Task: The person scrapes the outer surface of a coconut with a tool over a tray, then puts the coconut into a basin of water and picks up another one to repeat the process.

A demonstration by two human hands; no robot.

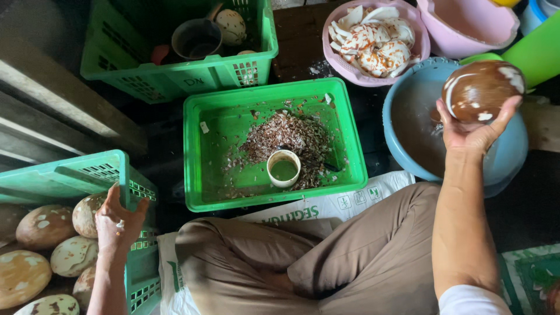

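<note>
My right hand (473, 131) holds up a brown, partly peeled coconut (481, 90) over a blue basin (408, 125). My left hand (119, 224) rests on the rim of a green crate (64, 178) at the left, which holds several pale, mottled coconuts (44, 226). In front of my crossed legs stands a shallow green tray (216, 140) with a heap of brown shavings (286, 137) and a small white cup (283, 168) in it.
A pink bowl (332, 55) with white coconut pieces sits at the back, beside an empty pink basin (472, 26). Another green crate (175, 73) at the back left holds a dark pot and a coconut. A white sack (326, 207) lies under my legs.
</note>
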